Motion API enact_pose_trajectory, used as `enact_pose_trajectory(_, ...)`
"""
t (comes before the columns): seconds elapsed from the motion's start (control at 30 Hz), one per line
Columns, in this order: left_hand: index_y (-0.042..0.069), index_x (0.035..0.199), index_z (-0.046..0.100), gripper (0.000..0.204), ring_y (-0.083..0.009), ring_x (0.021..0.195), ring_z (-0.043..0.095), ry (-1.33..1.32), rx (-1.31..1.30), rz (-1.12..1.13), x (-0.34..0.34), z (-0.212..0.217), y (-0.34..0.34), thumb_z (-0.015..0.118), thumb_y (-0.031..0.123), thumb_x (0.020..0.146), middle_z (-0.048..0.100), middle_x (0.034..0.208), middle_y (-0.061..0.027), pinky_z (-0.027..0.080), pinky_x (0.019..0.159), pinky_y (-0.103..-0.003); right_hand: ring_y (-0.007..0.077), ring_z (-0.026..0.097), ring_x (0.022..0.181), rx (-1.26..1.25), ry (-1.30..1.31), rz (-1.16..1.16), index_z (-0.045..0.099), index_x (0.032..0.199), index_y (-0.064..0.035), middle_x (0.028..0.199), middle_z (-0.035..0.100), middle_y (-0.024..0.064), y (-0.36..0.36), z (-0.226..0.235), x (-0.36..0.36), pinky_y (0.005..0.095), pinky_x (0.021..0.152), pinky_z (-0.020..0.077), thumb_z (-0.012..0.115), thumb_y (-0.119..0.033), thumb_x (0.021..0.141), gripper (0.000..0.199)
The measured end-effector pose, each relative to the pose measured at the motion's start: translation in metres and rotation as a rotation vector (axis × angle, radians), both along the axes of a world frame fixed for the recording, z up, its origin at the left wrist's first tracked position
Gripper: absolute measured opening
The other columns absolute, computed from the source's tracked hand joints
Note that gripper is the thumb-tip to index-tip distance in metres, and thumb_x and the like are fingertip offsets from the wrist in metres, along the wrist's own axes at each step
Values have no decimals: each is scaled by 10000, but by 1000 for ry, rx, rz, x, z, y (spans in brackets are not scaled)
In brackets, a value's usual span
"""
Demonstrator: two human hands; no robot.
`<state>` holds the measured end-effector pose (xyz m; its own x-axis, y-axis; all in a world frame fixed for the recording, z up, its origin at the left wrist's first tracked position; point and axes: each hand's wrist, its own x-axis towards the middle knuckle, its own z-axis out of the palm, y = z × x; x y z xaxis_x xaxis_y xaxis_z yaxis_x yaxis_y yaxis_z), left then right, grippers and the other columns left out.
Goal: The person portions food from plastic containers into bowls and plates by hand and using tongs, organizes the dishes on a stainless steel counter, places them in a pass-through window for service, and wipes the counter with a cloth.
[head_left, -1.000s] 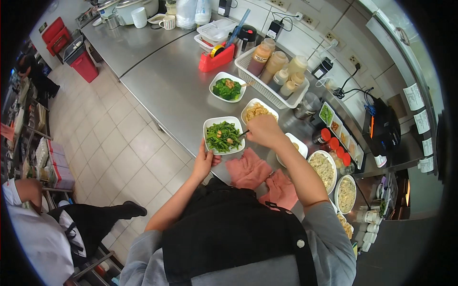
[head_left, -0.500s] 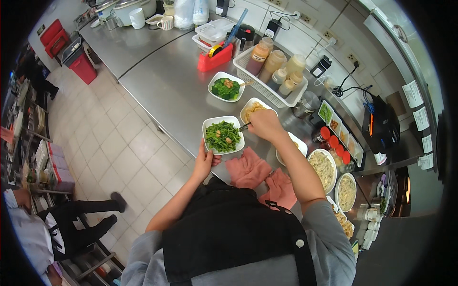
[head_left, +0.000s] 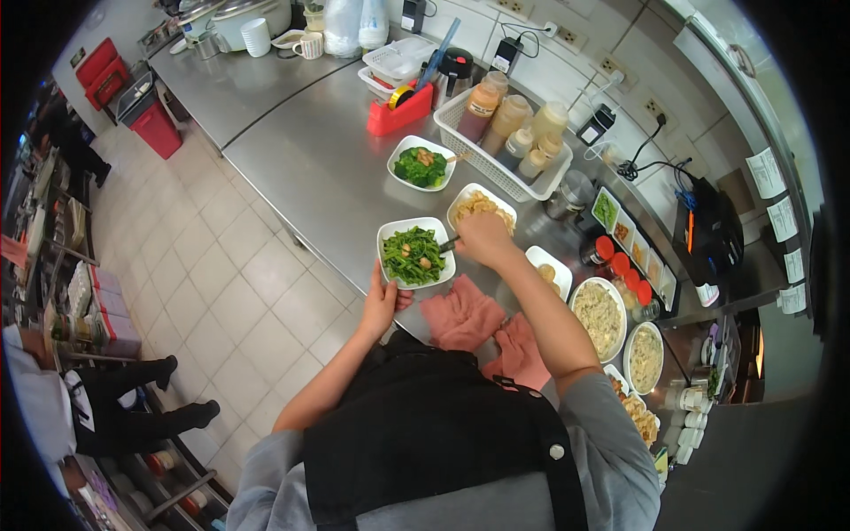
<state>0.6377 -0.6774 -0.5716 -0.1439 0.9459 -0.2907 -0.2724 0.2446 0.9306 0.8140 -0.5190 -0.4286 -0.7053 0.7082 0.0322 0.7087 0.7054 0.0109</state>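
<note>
Just below the centre of the frame, a dark-handled utensil (head_left: 449, 244) slants with its long axis from lower left to upper right. Its lower end points left into chopped leafy greens (head_left: 412, 257), where its tip is hidden; its upper end runs into the right hand (head_left: 483, 238). That hand's grip is closed around the handle, knuckles up, with the forearm rising diagonally from the lower right of the frame.

The left hand (head_left: 382, 301) has its grip on the lower left edge of the white bowl (head_left: 385, 234) bearing the greens, thumb up along the side and the other fingers at the lower edge, its forearm coming from the lower left. This bowl is smooth, glossy and square with rounded corners.

Behind the right hand is a similar bowl of pale yellowish food (head_left: 467, 205); above, a third holds bumpy broccoli (head_left: 414, 168). All stand on the brushed-metal table (head_left: 310, 133). A crumpled, soft pink cloth (head_left: 460, 312) lies just below the greens, and a perforated white plastic basket (head_left: 482, 165) carries squeeze bottles (head_left: 509, 117) at upper right.
</note>
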Motion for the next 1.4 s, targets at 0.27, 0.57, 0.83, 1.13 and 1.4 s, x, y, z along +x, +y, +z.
enact_pose_trajectory(0.27,146,1518,8,598,-157,703,647,-17,0,24,-1,-5,-3,350,126,1028,670,892,-126,542,666,-280,349,653,645,-133,-54,114,681,667,-11,668,644,188,-28,39,5,448,590,510,669,-211,643,201)
enact_pose_trajectory(0.57,155,1517,-22,616,-151,707,641,2,5,-8,-2,-7,-3,355,134,1030,671,897,-121,540,667,-283,364,647,636,-144,34,101,684,676,-16,650,631,197,-36,25,6,457,584,506,665,-245,679,230)
enact_pose_trajectory(0.83,145,1517,-16,614,-150,706,640,12,0,-1,3,-2,-1,356,137,1029,677,904,-116,532,663,-275,336,655,628,-49,265,20,687,692,-28,648,639,173,-41,2,-59,447,574,512,661,-279,752,259)
enact_pose_trajectory(1.13,116,1516,-4,618,-167,728,653,-55,3,23,1,0,-8,356,118,1015,678,936,-129,532,676,-279,314,654,628,-128,166,18,683,681,-46,655,640,161,-52,-25,-52,434,579,517,639,-254,744,222)
enact_pose_trajectory(1.4,110,1517,4,629,-183,739,663,-77,-24,53,0,4,-9,342,96,987,675,942,-144,538,683,-288,305,657,633,-131,92,17,680,687,-53,655,642,140,-71,-25,-46,429,572,515,642,-258,752,218)
